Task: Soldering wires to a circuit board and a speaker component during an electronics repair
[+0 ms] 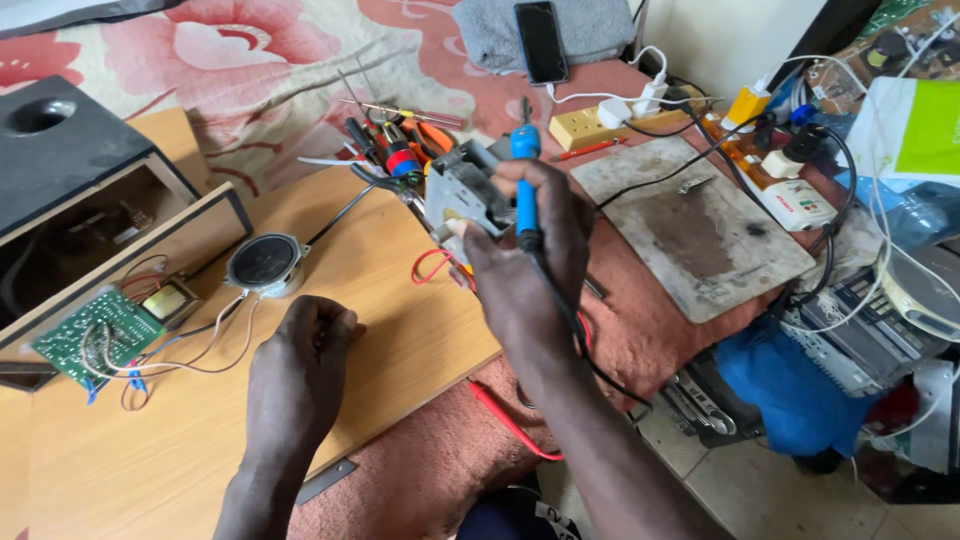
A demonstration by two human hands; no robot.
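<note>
My right hand [525, 255] grips a blue-handled soldering iron [525, 175] with its black cord trailing back along my forearm, and its fingers also press against a small grey metal unit [458, 190]. Red wires [432, 265] loop out below that unit. My left hand [305, 350] rests as a loose fist on a light wooden board [400, 300], holding nothing. Just beyond it lies a round speaker driver [265, 263], wired to a green circuit board [95, 335] with a small transformer [167, 300].
An open black speaker cabinet [70, 170] stands at left. Screwdrivers and pliers [395, 145] lie behind the metal unit. A scorched grey slab [700, 225], power strips [600, 122], a phone [541, 40] and stacked electronics [870, 330] fill the right side.
</note>
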